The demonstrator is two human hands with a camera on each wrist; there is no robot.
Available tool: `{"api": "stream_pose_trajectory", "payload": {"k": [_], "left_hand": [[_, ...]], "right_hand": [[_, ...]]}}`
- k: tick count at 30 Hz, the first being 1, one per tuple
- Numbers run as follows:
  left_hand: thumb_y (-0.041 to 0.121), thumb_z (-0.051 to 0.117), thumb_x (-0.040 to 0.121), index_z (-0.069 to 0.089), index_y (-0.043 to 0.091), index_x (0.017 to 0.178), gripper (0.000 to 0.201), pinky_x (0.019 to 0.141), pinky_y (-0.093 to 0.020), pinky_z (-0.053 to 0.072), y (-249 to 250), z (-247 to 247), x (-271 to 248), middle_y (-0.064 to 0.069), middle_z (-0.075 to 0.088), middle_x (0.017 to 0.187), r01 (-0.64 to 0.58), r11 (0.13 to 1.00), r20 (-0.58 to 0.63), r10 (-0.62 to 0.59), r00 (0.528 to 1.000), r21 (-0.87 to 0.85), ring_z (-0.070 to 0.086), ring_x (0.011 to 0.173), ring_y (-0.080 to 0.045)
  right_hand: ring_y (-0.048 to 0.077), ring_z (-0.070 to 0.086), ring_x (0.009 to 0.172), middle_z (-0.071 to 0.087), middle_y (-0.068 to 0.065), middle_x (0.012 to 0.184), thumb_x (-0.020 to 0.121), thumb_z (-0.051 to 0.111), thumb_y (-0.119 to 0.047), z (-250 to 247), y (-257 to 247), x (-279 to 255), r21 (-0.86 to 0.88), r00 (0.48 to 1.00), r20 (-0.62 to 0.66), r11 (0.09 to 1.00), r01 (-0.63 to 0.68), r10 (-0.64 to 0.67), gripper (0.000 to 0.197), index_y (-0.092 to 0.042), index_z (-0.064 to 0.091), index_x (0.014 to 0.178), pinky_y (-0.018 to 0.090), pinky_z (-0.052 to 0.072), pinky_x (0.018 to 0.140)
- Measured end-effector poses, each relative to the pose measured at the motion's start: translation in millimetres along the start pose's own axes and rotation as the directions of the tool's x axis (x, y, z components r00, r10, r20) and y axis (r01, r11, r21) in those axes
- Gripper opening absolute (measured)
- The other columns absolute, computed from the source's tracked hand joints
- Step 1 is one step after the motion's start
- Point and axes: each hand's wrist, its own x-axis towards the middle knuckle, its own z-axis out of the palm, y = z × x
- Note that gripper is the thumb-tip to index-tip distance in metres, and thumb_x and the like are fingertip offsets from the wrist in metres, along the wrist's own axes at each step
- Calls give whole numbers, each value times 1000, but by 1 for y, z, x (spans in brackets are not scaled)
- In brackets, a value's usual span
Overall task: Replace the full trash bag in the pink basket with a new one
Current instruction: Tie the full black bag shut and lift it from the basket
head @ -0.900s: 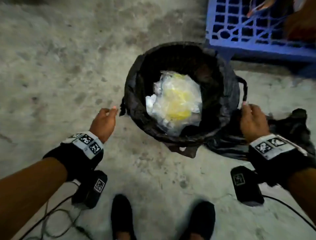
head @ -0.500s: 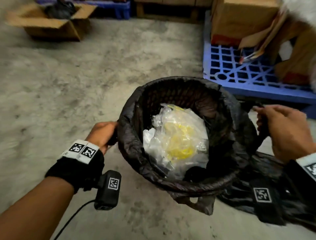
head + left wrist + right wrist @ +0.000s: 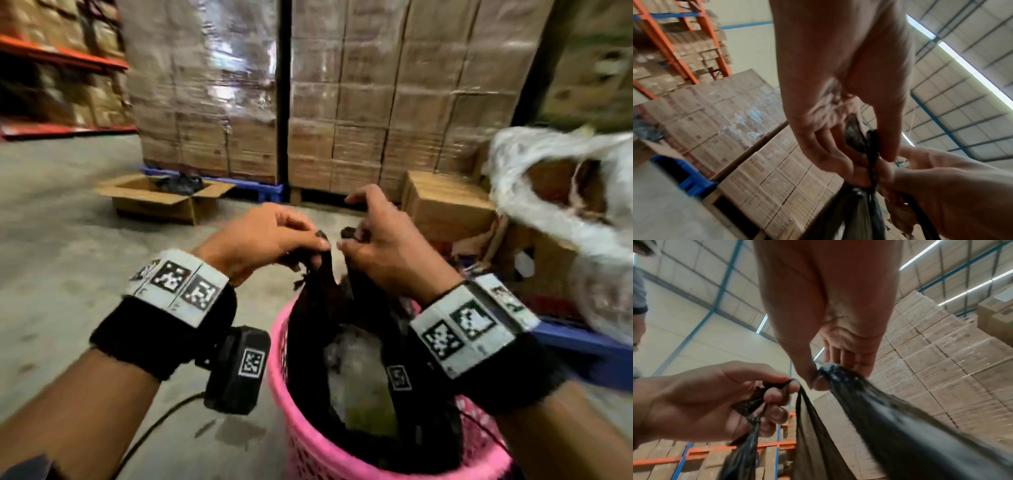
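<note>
A pink lattice basket (image 3: 308, 445) stands on the floor between my forearms. The full black trash bag (image 3: 318, 318) rises out of it, its top drawn up into two handles, with pale plastic rubbish (image 3: 356, 373) showing inside. My left hand (image 3: 270, 240) pinches the left handle (image 3: 869, 146) between thumb and fingers. My right hand (image 3: 380, 240) pinches the right handle (image 3: 830, 369) the same way. The two hands almost touch above the basket. In the right wrist view the left hand (image 3: 715, 399) grips its bunched strip of bag.
Tall wrapped stacks of cardboard boxes (image 3: 376, 102) on a blue pallet (image 3: 263, 190) stand ahead. An open carton (image 3: 161, 197) lies on the concrete floor at left. More cartons and a white plastic sack (image 3: 565, 205) crowd the right. Orange racking (image 3: 61, 58) lines the far left.
Both hands have pulled the bag's rim off the basket, gathered it into two handles and brought them together above the middle. The pink basket now shows. My head has tilted up.
</note>
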Motion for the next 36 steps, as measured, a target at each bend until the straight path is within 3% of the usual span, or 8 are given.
{"api": "stream_pose_trajectory", "payload": {"k": [3, 9, 16, 19, 23, 26, 30, 36], "left_hand": [[4, 62, 81, 69, -4, 77, 11, 44, -10, 41, 17, -2, -11, -2, 66, 54, -30, 993, 113, 16, 993, 118, 57, 48, -5], [11, 66, 79, 73, 2, 89, 15, 68, -25, 50, 31, 5, -10, -22, 74, 86, -105, 983, 216, 71, 974, 149, 66, 75, -19], [53, 50, 83, 65, 9, 67, 48, 53, -24, 47, 15, 46, 11, -5, 62, 59, 99, 990, 102, -109, 989, 98, 59, 52, -17], [28, 55, 86, 65, 13, 72, 23, 64, -21, 50, 1, 64, 16, 1, 66, 70, 91, 995, 231, -78, 970, -46, 61, 74, -15], [17, 53, 78, 48, 13, 62, 17, 42, -22, 18, 2, 60, 17, -4, 41, 54, 274, 941, 318, -202, 926, -198, 35, 45, -13], [15, 45, 90, 54, 12, 65, 27, 32, -14, 34, 4, 52, 24, -5, 57, 48, 265, 863, 236, -176, 956, -429, 46, 34, -9], [26, 40, 93, 47, 15, 67, 29, 36, -17, 46, 0, 45, 20, -20, 72, 71, 254, 668, 230, -126, 965, -700, 50, 33, -12], [13, 57, 72, 54, -1, 81, 17, 36, -21, 39, -5, 58, 8, -11, 67, 68, 138, 889, 280, -11, 960, -437, 46, 33, -16]], "right_hand": [[12, 49, 58, 56, 3, 68, 83, 60, -8, -1, -14, -4, 10, 984, 175, 999, 41, -42, 55, -21, 40, 133, 18, 35, 53], [11, 53, 70, 66, 14, 82, 81, 62, -11, -30, 0, -29, 56, 933, 358, 998, 11, -31, 9, -14, 65, 89, 31, 45, 65], [3, 61, 75, 68, -4, 83, 83, 61, -9, -50, -8, -51, -26, 943, 281, 980, 195, -180, 10, -14, 70, 84, 17, 46, 67], [12, 64, 83, 69, 1, 92, 82, 61, -6, -47, -12, -57, -42, 920, 304, 961, 274, -249, 13, -14, 70, 86, 26, 50, 70], [13, 59, 86, 61, -1, 95, 82, 61, -13, -47, -5, -63, -50, 928, 258, 955, 292, -270, 10, -18, 69, 84, 28, 49, 74], [9, 51, 97, 53, -4, 106, 83, 62, -23, -53, 2, -66, -107, 958, 195, 966, 235, -212, 6, -23, 68, 84, 25, 44, 84], [5, 46, 79, 47, -7, 89, 83, 60, -32, -54, 18, -68, -91, 989, 147, 995, 47, -33, 14, -27, 54, 71, 21, 37, 69], [13, 58, 65, 67, 19, 78, 87, 62, -19, -56, 25, -65, 297, 989, 146, 954, -45, 1, 16, -4, 64, 83, 27, 45, 61]]}}
